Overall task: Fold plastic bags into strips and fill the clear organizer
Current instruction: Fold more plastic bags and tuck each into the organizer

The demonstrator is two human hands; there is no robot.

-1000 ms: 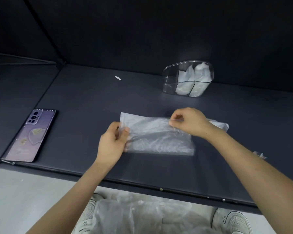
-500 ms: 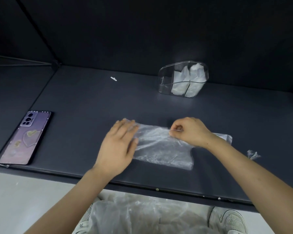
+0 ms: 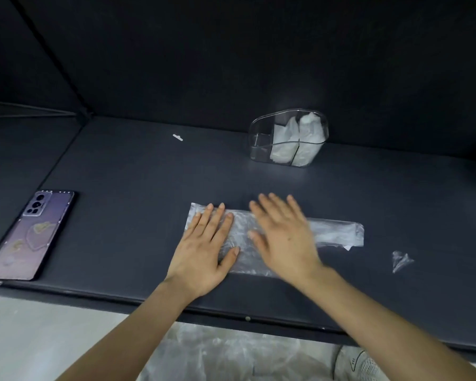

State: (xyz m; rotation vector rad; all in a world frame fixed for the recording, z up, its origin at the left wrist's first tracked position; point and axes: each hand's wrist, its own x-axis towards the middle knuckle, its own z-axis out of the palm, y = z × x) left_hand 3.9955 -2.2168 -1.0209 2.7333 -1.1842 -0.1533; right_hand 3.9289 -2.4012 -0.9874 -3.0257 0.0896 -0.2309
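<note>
Single head-worn view (wide-angle): faces forward and down onto dark table (image 3: 127, 171), close, from near edge.

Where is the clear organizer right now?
In the head view the clear organizer stands toward the back of the dark table, right of centre, beyond the flattened plastic bag.
</note>
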